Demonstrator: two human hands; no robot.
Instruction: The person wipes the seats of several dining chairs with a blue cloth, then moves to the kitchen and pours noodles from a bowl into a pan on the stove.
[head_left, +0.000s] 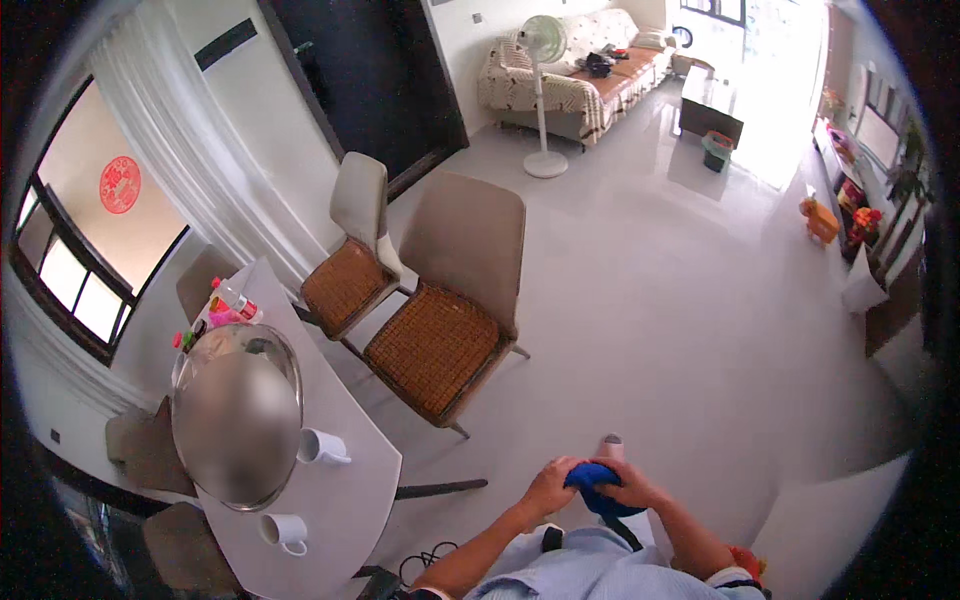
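Observation:
A blue cloth (600, 491) is bunched up in front of my waist, and both hands grip it. My left hand (556, 481) holds its left side, and my right hand (628, 484) has the other side, thumb on top. Part of the cloth hangs below my fingers, beside a dark strap. Beyond the hands, the tip of my foot (612, 445) shows on the floor. To my left is a light table (352, 450) with two white mugs, one (322, 447) near its middle and another (285, 530) closer to me.
A large shiny metal round piece (294, 352), partly blurred, rests on the table near several bottles (238, 300). Two chairs with woven seat pads (435, 349) stand beyond the table. Farther off are a standing fan (545, 163), a sofa (540, 94) and a bin (717, 152). Cables (427, 559) lie near the table.

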